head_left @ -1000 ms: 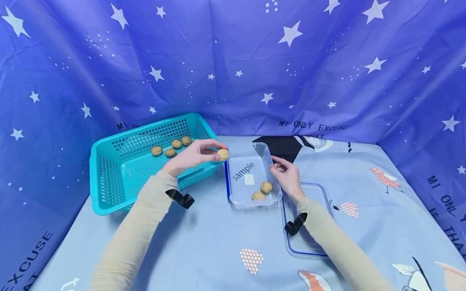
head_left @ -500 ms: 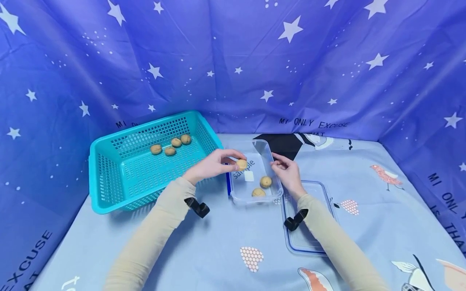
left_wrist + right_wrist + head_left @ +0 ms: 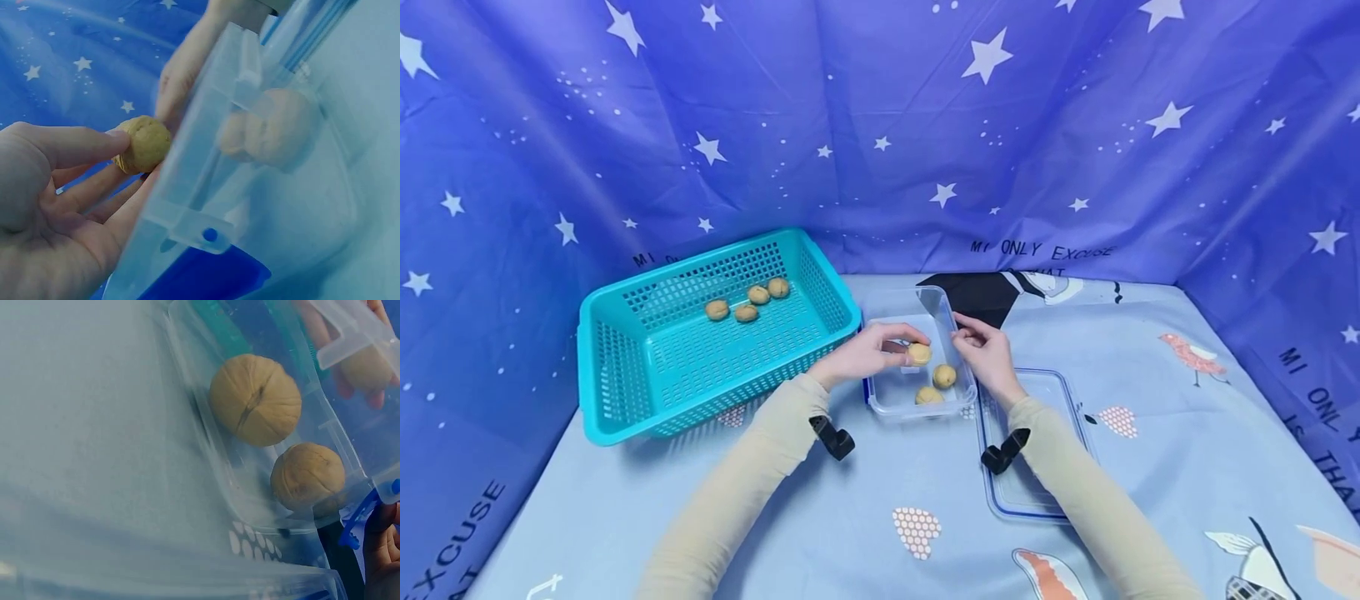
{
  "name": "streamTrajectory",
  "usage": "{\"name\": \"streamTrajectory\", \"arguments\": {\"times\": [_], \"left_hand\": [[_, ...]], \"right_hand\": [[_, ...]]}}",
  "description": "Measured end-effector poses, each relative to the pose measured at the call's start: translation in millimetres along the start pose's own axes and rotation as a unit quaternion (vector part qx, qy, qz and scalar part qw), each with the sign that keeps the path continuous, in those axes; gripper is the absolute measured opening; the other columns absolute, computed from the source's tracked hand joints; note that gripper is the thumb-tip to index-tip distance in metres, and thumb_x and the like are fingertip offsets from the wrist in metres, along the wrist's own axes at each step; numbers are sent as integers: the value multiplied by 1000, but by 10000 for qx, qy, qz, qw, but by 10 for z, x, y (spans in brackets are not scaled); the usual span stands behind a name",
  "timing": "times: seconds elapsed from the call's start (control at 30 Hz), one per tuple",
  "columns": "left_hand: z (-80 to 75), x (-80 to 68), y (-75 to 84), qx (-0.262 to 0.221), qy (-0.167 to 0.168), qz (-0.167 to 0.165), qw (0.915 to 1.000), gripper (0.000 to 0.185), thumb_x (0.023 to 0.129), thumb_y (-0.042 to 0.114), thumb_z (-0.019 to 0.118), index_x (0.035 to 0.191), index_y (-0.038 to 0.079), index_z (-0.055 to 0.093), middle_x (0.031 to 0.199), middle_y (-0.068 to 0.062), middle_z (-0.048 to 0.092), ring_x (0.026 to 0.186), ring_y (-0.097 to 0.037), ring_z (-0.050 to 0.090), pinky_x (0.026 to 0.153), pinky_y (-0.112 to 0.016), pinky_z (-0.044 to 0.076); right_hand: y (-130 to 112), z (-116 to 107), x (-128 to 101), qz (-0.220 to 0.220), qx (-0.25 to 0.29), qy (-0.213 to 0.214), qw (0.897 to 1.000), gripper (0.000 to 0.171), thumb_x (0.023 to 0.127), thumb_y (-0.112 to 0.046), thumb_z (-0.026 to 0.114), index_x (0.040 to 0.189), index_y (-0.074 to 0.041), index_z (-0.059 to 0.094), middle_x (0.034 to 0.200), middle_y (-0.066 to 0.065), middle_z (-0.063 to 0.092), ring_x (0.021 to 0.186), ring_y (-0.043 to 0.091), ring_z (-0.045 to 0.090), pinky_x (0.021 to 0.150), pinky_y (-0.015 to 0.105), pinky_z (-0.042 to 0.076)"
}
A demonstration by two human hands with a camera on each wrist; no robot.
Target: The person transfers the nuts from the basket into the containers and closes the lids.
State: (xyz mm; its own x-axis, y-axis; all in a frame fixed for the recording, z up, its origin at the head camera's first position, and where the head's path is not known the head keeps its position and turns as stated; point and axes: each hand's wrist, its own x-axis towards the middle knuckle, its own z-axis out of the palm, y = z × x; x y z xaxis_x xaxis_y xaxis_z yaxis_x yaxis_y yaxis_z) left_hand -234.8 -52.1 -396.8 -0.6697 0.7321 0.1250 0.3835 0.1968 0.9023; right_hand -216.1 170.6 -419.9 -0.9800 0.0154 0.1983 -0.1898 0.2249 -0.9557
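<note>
While my left hand (image 3: 868,354) pinches a walnut (image 3: 919,353) low over the clear box (image 3: 895,404), whose far rim my right hand (image 3: 988,357) pinches steady, I judge releasing it beside the two walnuts (image 3: 937,384) inside comes next.

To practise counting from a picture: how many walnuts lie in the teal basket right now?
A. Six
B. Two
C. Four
C: the head view shows four walnuts in a row near the far end of the teal basket.
</note>
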Motion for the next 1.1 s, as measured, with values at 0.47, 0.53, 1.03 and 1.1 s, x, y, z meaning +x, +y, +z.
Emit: {"name": "streamTrajectory", "arguments": {"times": [0.47,0.53,1.03,1.1], "left_hand": [[-161,-111,30,-295,248,-245,9990,31,96,0,53,126,-7,57,128,-22,57,117,-35,56,93,-32,49],[-205,-143,71,-289,300,-250,9988,31,96,0,53,126,-7,57,129,-21,57,116,-35,56,93,-31,49],[-693,-479,381,468,778,-634,9939,29,98,7,55,126,3,61,126,-9,60,115,-23,56,97,-35,45],[-766,-522,395,476,807,-651,9935,29,98,8,55,126,3,60,126,-12,60,117,-25,55,98,-37,44]], "right_hand": [[146,38,70,-63,-88,109,9999,35,85,6,63,120,11,62,78,5,61,62,1,51,54,11,39],[219,33,88,-15,-149,147,9998,35,86,5,63,121,9,63,78,0,60,62,-1,50,55,11,40],[284,25,100,-45,-261,132,9996,35,87,4,64,122,5,64,82,10,61,63,3,49,55,12,38],[261,19,92,-41,-245,84,9997,35,87,4,63,122,6,63,84,12,61,64,4,48,54,12,38]]}}
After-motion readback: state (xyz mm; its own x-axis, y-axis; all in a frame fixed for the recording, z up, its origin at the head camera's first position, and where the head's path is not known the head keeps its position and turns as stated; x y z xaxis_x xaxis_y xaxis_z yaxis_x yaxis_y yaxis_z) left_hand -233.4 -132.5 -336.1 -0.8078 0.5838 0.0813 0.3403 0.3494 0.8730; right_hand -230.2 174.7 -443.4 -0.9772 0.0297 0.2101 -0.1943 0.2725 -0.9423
